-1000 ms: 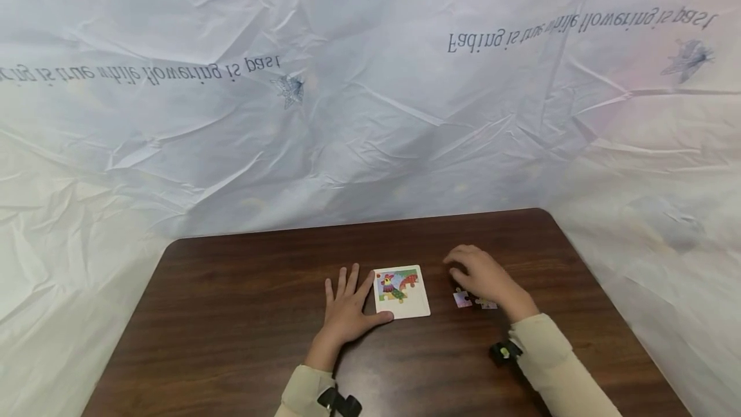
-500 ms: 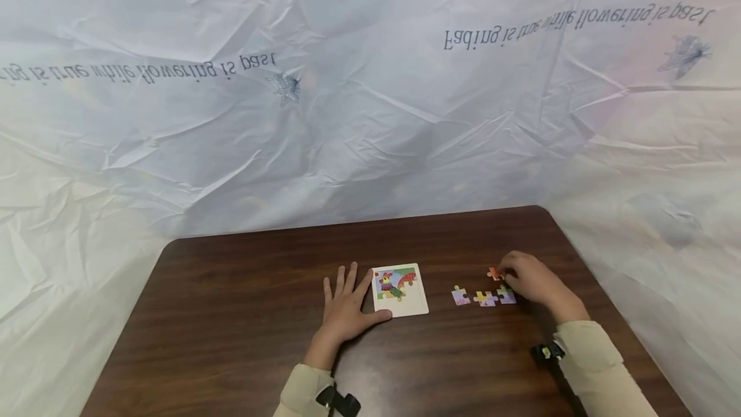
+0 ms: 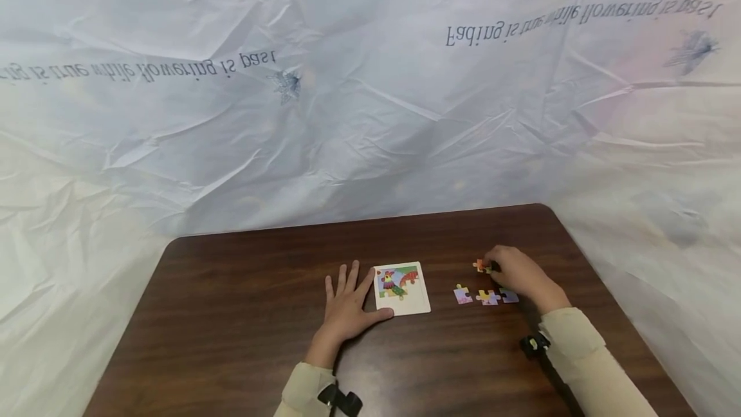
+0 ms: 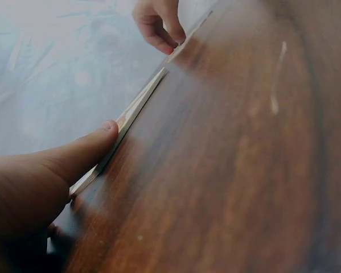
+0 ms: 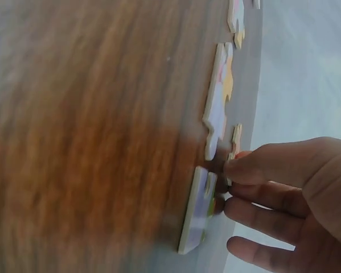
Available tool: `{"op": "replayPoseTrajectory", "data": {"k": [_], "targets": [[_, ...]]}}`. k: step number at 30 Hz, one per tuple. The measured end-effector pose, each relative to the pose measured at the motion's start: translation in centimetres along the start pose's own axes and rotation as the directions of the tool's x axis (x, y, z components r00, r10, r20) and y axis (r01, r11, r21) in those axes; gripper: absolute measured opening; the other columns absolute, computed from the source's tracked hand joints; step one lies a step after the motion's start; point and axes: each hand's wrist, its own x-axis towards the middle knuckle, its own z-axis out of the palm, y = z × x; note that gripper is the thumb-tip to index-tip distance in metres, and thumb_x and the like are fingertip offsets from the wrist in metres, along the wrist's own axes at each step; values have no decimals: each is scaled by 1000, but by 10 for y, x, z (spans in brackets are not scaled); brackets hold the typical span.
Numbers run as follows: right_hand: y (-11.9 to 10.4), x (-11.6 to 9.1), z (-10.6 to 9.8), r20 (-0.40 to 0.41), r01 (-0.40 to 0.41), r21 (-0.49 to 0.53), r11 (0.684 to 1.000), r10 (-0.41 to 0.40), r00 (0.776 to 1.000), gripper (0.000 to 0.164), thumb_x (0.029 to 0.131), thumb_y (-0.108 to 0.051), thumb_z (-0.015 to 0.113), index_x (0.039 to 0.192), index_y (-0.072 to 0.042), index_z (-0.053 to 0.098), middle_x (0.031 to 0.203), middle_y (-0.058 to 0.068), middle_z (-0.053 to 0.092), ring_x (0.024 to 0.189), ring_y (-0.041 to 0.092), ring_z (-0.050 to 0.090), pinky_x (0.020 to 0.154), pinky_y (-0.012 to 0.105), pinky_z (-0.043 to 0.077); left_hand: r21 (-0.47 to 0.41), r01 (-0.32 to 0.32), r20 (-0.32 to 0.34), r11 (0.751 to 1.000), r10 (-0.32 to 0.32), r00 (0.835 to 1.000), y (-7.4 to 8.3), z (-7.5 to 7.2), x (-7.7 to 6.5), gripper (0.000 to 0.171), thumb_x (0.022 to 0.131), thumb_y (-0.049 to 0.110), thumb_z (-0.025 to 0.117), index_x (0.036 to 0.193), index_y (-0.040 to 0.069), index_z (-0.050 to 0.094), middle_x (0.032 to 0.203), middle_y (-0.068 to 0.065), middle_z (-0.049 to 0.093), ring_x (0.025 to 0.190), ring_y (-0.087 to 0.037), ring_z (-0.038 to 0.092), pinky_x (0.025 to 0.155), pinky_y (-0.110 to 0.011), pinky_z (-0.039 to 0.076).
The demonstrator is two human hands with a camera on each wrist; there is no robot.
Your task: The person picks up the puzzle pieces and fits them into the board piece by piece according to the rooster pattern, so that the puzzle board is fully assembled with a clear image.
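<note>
My left hand [image 3: 345, 315] lies with its fingers spread at the left side of a square puzzle board [image 3: 413, 304]. Its thumb [image 4: 96, 142] rests on the board's near left corner. A partly filled rooster picture covers the upper part of the board. Over to the right, my right hand [image 3: 521, 275] pinches an orange puzzle piece [image 3: 479, 266] between thumb and fingers, low over the table. Nearer to me lie a pink-purple piece [image 3: 462, 295], a yellow and purple piece [image 3: 489, 298] and a purple piece [image 5: 196, 207], the last partly hidden by that hand in the head view.
The brown wooden table [image 3: 231, 327] has rounded far corners. Behind it and along both sides hangs a wrinkled pale sheet [image 3: 359, 114] with printed lettering. Each wrist carries a black camera on a strap.
My right hand first moved right to the orange piece, baring the other pieces. It then shifted slightly left and away from me with the orange piece. My left hand stays on the board.
</note>
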Motion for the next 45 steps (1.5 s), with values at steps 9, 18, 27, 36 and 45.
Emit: {"op": "replayPoseTrajectory", "data": {"k": [9, 18, 27, 36, 45], "targets": [[-3, 7, -1, 46, -21, -11, 1000, 21, 999, 14, 92, 0, 75, 105, -1, 74, 103, 12, 68, 87, 27, 66, 71, 45, 56, 10, -1, -4, 1000, 1, 1000, 1, 0, 1, 104, 87, 73, 72, 168, 20, 33, 176, -17, 11, 161, -44, -1, 122, -71, -8], [-5, 6, 3, 20, -10, -18, 1000, 11, 1000, 32, 91, -5, 78, 121, 2, 70, 113, 18, 70, 99, 35, 69, 79, 53, 59, 2, -4, -1, 1000, 4, 1000, 1, -1, 0, 104, 87, 73, 72, 168, 21, 32, 176, -17, 11, 161, -43, -1, 122, -71, -8], [-16, 9, 8, 10, 33, 35, 999, -33, 999, 36, 94, -7, 74, 127, 4, 70, 118, 17, 70, 101, 32, 69, 81, 51, 59, 1, -5, -6, 1000, 5, 1000, 0, 0, 0, 104, 87, 73, 72, 168, 20, 33, 176, -17, 12, 161, -44, -1, 122, -72, -7], [-36, 14, 12, 27, 93, 69, 993, -95, 995, 27, 91, -6, 77, 118, -3, 75, 109, 7, 68, 79, 12, 56, 68, 36, 51, -5, -5, -1, 1000, 5, 1000, 1, 0, 0, 104, 87, 72, 73, 168, 20, 33, 176, -17, 12, 161, -44, 0, 122, -72, -6], [-61, 19, 19, 47, 163, 69, 984, -167, 985, 28, 92, -8, 77, 120, -7, 76, 108, 0, 67, 81, 9, 58, 71, 33, 53, -7, -6, -9, 1000, 6, 1000, 0, 1, 0, 104, 87, 73, 72, 168, 20, 34, 176, -17, 12, 161, -44, 0, 122, -72, -7]]}}
